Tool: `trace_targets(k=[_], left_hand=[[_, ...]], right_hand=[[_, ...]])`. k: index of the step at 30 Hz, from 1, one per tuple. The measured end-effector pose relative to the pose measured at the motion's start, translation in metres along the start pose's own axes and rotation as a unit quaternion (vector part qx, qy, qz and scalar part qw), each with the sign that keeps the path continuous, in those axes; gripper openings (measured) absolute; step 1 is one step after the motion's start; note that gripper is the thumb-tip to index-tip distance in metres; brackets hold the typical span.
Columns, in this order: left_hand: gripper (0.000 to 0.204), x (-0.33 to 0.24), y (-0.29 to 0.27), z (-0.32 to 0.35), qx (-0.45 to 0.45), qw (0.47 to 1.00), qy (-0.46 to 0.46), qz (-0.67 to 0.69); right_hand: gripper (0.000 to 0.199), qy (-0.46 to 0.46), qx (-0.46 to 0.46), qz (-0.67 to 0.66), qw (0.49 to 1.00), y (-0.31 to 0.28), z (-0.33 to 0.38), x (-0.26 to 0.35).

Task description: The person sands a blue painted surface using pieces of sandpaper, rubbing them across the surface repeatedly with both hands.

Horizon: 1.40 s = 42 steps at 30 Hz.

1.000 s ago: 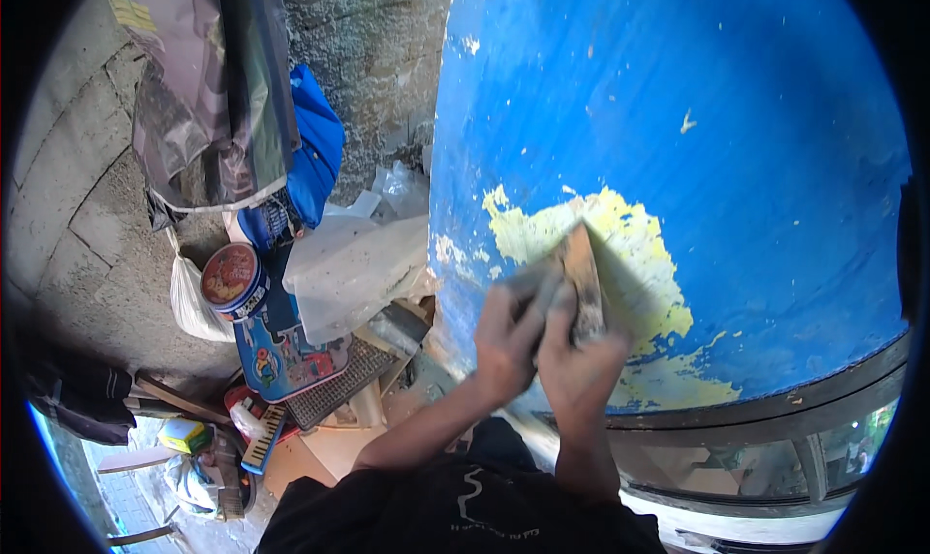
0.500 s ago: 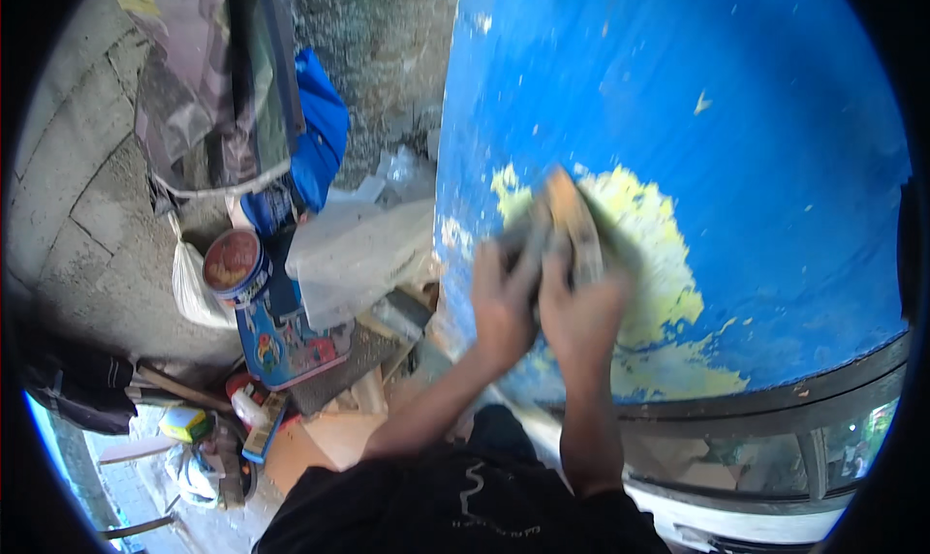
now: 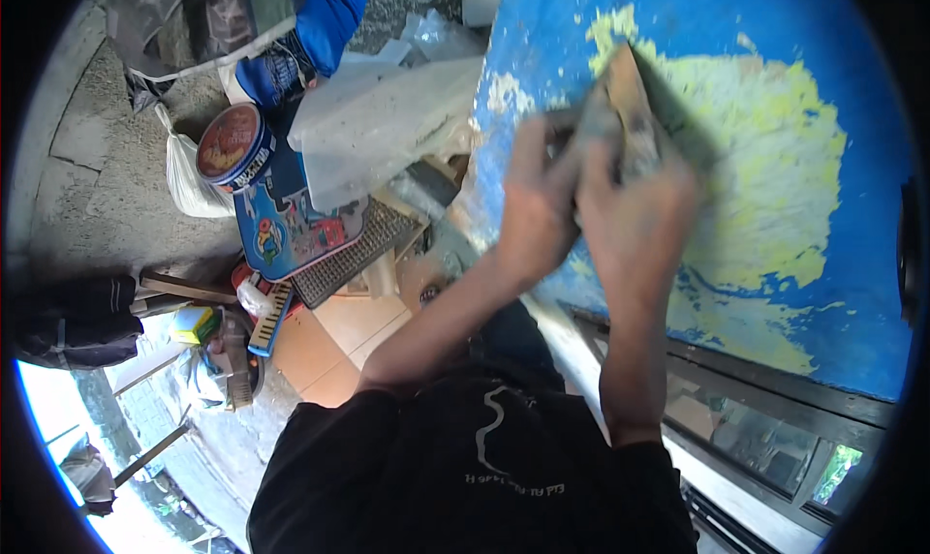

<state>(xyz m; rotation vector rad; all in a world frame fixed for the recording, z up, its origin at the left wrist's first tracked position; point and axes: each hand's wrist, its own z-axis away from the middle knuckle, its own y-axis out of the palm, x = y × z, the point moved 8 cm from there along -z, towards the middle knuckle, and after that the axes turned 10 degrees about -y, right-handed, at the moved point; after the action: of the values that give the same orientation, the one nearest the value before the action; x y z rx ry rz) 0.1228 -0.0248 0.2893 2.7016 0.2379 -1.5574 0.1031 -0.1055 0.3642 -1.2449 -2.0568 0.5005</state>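
Both my hands are closed around a narrow tan block, which looks like a wooden sanding block. It lies against a blue painted panel, its pointed far end at the upper left of a rough yellow-white filler patch. My left hand wraps the block's left side, and its fingertips are partly hidden. My right hand grips the near part from the right, slightly blurred. Pale dust covers the fingers. The block's underside is out of sight.
Left of the panel are a clear plastic sheet, a round tin, a white bag and a small toy keyboard. A dark-framed window runs below the panel's near edge. Orange floor tiles show at my left.
The view has shifted, so the panel and filler patch appear larger and higher. Against the patch, the block has slid slightly nearer to me. Both hands keep their hold.
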Motion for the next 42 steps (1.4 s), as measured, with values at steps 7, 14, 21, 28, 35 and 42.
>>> trace_targets(k=[7, 14, 21, 28, 35, 42], left_hand=[[0.039, -0.001, 0.007, 0.012, 0.008, 0.996, 0.074, -0.045], [0.031, 0.006, 0.004, 0.027, 0.030, 0.993, 0.073, -0.092], [0.047, 0.034, 0.000, 0.029, 0.030, 0.992, 0.064, -0.101], [0.055, 0.052, -0.007, 0.023, 0.033, 0.996, 0.014, -0.085], [0.055, 0.056, -0.008, 0.015, 0.046, 0.995, -0.055, -0.064], [0.057, 0.073, -0.009, 0.016, 0.010, 0.995, -0.090, -0.034]], right_hand=[[0.042, 0.001, -0.009, -0.066, 0.998, 0.003, 0.014, -0.013], [0.039, 0.018, -0.042, -0.133, 0.990, 0.010, 0.026, -0.014], [0.033, -0.053, 0.085, -0.010, 0.995, 0.032, 0.028, -0.014], [0.030, 0.031, 0.120, -0.015, 0.992, 0.048, 0.030, -0.014], [0.024, 0.112, 0.244, 0.007, 0.963, 0.073, 0.026, -0.024], [0.026, 0.111, 0.282, 0.032, 0.952, 0.091, 0.021, -0.019]])
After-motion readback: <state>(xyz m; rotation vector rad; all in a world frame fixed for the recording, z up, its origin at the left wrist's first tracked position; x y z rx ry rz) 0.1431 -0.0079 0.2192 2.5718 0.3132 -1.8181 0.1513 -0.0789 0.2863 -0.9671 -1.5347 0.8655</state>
